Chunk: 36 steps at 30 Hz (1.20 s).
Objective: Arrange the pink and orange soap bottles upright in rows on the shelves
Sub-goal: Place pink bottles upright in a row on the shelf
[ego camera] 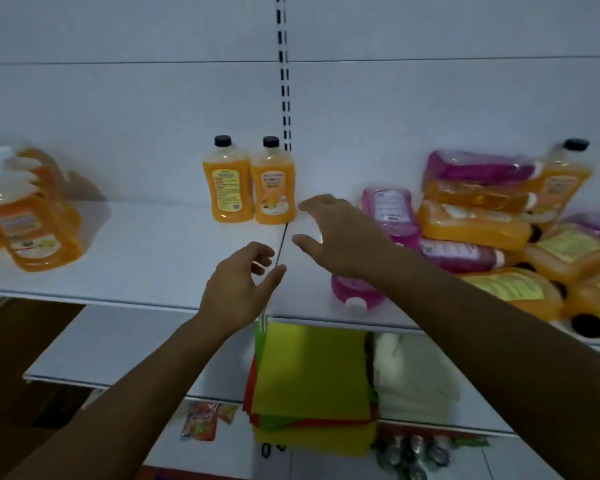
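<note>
Two orange soap bottles [226,183] [272,188] with black caps stand upright side by side at the back of the white shelf [153,251]. On the right lies a jumbled pile of pink bottles [390,211] and orange bottles [471,225], most on their sides. One pink bottle [355,294] lies at the shelf's front edge, partly under my right forearm. My right hand [336,233] hovers over the shelf with fingers spread, holding nothing. My left hand [241,285] is in front of the shelf, fingers loosely curled, empty.
Several large orange pump bottles [32,220] stand at the shelf's left end. A slotted upright [284,74] runs up the back panel. Below, a lower shelf carries stacked green and orange cloths [312,379] and white cloths [413,372]; small packets [201,419] lie further down.
</note>
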Each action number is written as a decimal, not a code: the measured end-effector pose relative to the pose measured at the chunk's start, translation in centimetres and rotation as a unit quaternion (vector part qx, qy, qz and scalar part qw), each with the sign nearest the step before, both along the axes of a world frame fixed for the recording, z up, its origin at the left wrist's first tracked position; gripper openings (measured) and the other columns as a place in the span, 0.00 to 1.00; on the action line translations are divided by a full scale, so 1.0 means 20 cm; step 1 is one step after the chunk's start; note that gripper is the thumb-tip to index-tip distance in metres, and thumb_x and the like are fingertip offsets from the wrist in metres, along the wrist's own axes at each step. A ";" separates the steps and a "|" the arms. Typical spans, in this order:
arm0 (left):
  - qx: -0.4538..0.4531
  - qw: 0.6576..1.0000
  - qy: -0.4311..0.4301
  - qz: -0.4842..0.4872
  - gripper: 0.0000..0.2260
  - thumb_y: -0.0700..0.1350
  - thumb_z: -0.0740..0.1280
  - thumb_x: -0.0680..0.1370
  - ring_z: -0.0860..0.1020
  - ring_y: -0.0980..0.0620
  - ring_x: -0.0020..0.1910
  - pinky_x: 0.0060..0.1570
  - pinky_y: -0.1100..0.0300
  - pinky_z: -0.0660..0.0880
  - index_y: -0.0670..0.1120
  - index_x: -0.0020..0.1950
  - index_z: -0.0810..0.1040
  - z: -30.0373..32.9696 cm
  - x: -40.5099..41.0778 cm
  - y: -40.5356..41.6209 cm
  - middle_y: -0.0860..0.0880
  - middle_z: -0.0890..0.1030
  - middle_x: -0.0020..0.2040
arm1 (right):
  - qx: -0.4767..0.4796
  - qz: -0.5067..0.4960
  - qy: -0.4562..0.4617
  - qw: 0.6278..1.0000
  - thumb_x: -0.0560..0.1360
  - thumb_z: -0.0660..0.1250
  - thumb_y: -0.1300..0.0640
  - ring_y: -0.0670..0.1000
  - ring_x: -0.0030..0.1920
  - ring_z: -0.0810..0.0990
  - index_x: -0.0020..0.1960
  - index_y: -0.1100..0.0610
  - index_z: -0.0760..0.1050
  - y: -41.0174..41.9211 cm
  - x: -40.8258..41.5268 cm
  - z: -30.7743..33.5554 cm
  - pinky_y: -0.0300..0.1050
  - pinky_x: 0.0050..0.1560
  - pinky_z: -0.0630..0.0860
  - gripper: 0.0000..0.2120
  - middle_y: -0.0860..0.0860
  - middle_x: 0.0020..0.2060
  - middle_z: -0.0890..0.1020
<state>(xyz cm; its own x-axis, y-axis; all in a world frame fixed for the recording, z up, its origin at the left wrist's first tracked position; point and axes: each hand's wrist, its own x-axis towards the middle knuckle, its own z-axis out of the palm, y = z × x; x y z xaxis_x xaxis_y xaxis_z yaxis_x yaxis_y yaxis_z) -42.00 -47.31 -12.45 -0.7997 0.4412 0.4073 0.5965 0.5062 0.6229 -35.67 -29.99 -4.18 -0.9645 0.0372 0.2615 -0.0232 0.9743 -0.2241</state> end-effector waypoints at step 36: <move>-0.123 0.948 0.025 -0.291 0.43 0.61 0.72 0.68 0.57 0.43 0.76 0.72 0.46 0.62 0.54 0.78 0.55 0.09 -0.08 0.77 0.48 0.55 0.79 | 0.005 -0.099 0.009 0.995 0.67 0.78 0.57 0.55 0.75 0.58 0.77 0.59 0.54 0.61 0.19 -0.23 0.53 0.69 0.69 0.48 0.55 0.76 0.59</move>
